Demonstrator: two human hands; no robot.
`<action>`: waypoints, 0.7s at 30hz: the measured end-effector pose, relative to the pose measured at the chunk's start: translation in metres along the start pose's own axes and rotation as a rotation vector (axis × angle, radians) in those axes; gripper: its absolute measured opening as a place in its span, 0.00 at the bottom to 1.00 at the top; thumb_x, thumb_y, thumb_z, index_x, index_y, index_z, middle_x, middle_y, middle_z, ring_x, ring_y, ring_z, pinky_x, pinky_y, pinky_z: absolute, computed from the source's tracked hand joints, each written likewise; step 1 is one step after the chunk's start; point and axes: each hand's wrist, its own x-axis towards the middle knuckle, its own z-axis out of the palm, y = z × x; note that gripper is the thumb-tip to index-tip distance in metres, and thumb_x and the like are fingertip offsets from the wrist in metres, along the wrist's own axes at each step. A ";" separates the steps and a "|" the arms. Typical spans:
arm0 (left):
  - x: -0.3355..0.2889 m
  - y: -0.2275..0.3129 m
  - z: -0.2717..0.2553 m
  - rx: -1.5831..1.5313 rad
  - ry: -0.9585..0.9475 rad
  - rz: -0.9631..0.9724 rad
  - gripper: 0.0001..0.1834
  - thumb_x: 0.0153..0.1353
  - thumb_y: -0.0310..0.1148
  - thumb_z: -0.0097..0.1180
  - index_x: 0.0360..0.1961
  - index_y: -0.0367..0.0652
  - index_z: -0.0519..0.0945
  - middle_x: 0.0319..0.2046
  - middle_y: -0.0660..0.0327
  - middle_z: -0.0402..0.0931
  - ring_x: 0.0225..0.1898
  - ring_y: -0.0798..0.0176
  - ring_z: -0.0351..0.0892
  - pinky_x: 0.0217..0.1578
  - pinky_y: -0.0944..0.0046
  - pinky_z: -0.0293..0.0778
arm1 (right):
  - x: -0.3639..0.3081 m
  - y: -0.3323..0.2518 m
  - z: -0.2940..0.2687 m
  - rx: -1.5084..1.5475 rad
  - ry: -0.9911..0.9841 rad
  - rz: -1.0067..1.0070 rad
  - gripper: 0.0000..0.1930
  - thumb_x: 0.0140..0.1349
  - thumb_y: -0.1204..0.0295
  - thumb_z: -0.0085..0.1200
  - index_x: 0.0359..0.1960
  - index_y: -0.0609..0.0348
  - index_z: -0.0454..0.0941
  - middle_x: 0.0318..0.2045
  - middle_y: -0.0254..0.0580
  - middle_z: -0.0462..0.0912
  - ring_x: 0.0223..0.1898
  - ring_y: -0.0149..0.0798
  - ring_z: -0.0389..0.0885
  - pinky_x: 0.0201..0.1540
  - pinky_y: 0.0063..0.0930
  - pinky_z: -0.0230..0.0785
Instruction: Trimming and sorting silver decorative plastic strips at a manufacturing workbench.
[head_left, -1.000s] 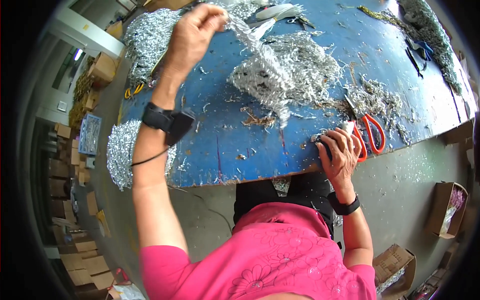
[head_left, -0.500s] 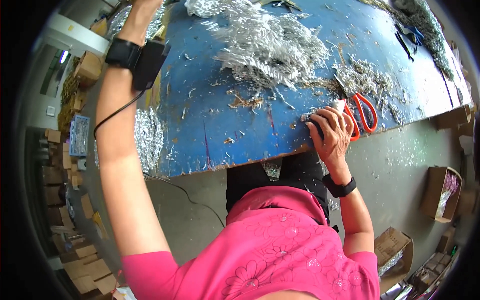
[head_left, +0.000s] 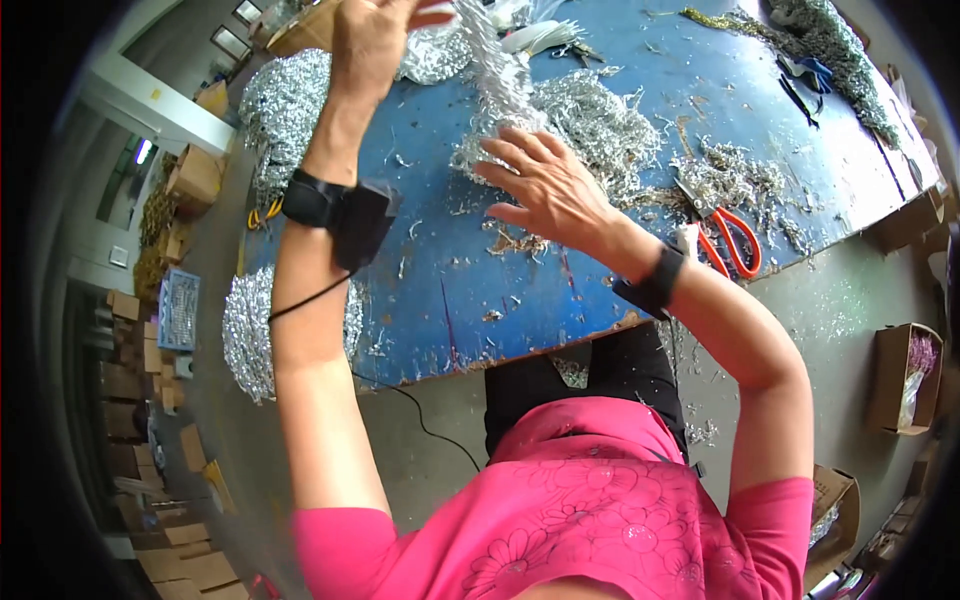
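My left hand [head_left: 372,50] is raised at the top edge, its fingers partly cut off by the frame. They reach toward a blurred strand of silver tinsel garland [head_left: 492,70], which rises from the table beside them and seems to be in their grip. My right hand [head_left: 550,190] hovers palm down with fingers spread at the near side of the tinsel, holding nothing. A loose silver tinsel heap [head_left: 605,125] lies just beyond it. Red-handled scissors [head_left: 738,245] rest near the table's front edge, to the right of my right forearm.
The blue table [head_left: 420,300] carries silver scraps [head_left: 735,165], pliers [head_left: 588,52] and dark blue-handled tools [head_left: 808,78]. Silver tinsel bundles [head_left: 290,110] hang at its left side, with yellow-handled scissors [head_left: 264,213] beside them. Cardboard boxes [head_left: 905,380] stand on the floor at both sides. A cable [head_left: 425,420] hangs below the table.
My right hand has left the spot beside the scissors and moved left and forward to the tinsel. My left hand has shifted right. Part of the tinsel heap now stretches upward as a strand.
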 end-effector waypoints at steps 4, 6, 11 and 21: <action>-0.031 0.001 -0.005 -0.143 -0.200 0.009 0.10 0.67 0.38 0.54 0.40 0.42 0.76 0.33 0.66 0.75 0.31 0.72 0.78 0.31 0.70 0.78 | -0.010 0.018 0.034 -0.177 -0.296 0.333 0.35 0.54 0.52 0.61 0.64 0.45 0.66 0.60 0.41 0.67 0.59 0.45 0.65 0.56 0.41 0.60; -0.037 0.009 -0.011 -0.135 -0.173 0.038 0.09 0.67 0.37 0.54 0.40 0.43 0.76 0.32 0.67 0.75 0.31 0.73 0.77 0.31 0.71 0.77 | -0.028 0.037 0.042 -0.291 -0.106 0.326 0.35 0.51 0.53 0.62 0.61 0.49 0.68 0.55 0.42 0.70 0.56 0.43 0.66 0.53 0.40 0.61; -0.031 0.042 -0.041 -0.237 -0.005 0.048 0.07 0.67 0.33 0.52 0.42 0.43 0.77 0.34 0.66 0.78 0.32 0.72 0.76 0.34 0.72 0.74 | -0.043 0.053 0.033 -0.165 -0.057 0.367 0.28 0.53 0.56 0.62 0.54 0.53 0.73 0.53 0.42 0.73 0.55 0.46 0.68 0.52 0.41 0.61; -0.026 0.050 -0.124 -0.193 0.196 0.268 0.13 0.67 0.29 0.51 0.48 0.31 0.78 0.43 0.55 0.80 0.42 0.63 0.79 0.47 0.64 0.74 | -0.060 0.073 -0.034 0.353 -0.061 0.463 0.15 0.60 0.62 0.60 0.43 0.58 0.81 0.42 0.45 0.79 0.42 0.46 0.80 0.44 0.37 0.73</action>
